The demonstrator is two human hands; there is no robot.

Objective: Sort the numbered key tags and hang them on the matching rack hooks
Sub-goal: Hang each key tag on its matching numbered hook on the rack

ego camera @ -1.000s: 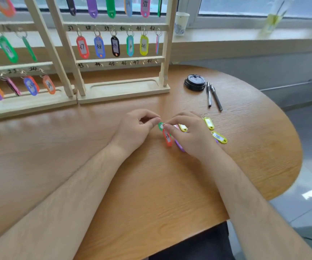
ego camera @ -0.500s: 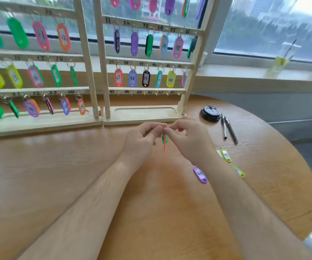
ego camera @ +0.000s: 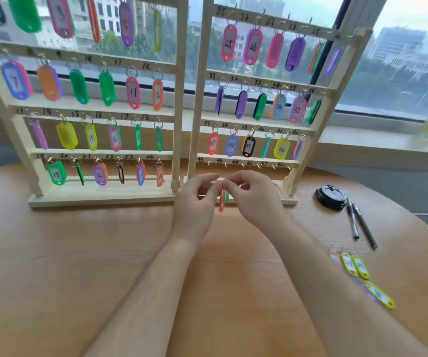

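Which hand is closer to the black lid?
Right. The right hand is just left of the lid, not touching it. The left hand is farther left, beyond the right hand. Both pinch a red tag.

Head-worn, looking forward and slightly down across the table, close over the hands, facing the rack and window.
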